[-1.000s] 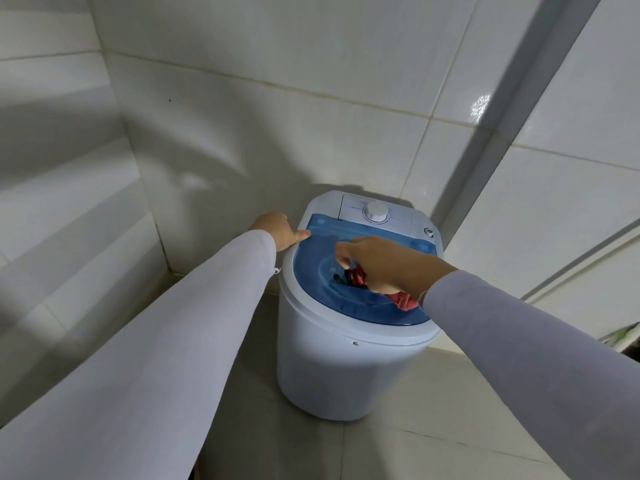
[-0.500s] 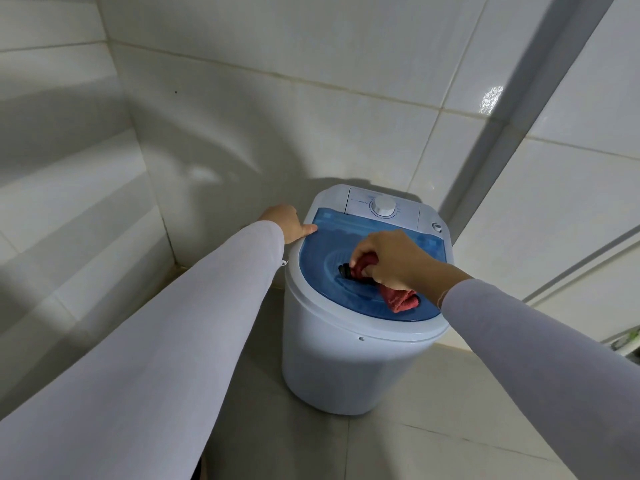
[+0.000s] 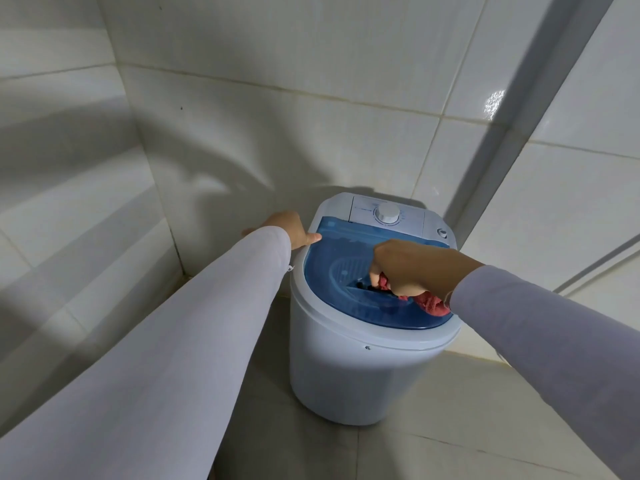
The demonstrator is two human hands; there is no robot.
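Firstly, the red cloth [image 3: 431, 303]: a small terry rag with a nubbly pile, bunched into a wad on top of the washing machine [image 3: 346, 372], toward its front right edge. My right hand [image 3: 405, 268] has it, fingers curled tight round the wad, knuckles up, with a tail of fabric poking out beneath my wrist. I judge it light, soft and limp, with no shape of its own. It would likely slip from a loose hold, so it is best taken as a gathered fistful, palm bearing down.

Next, the blue lid [image 3: 329, 268]: translucent plastic, smooth and glossy, D-shaped. It is straight along the machine's back and rounded at its front, with a ribbed recess and a dark finger slot at the middle, just beside my knuckles. Probably slick, and stiff enough to take wiping pressure.

Left hand [image 3: 292, 230]: rests on the machine's left rim, thumb laid straight onto the lid's back corner, holding nothing. The other fingers are mostly hidden by my sleeve [image 3: 207, 323].

Machine body: a white plastic drum, matt, tapering downward. At its back is a panel with a round white dial [image 3: 388, 213] and a small button [image 3: 441, 232]. Behind and beside the machine are glossy pale wall tiles [image 3: 311, 133], and beneath it a tiled floor [image 3: 450, 445].
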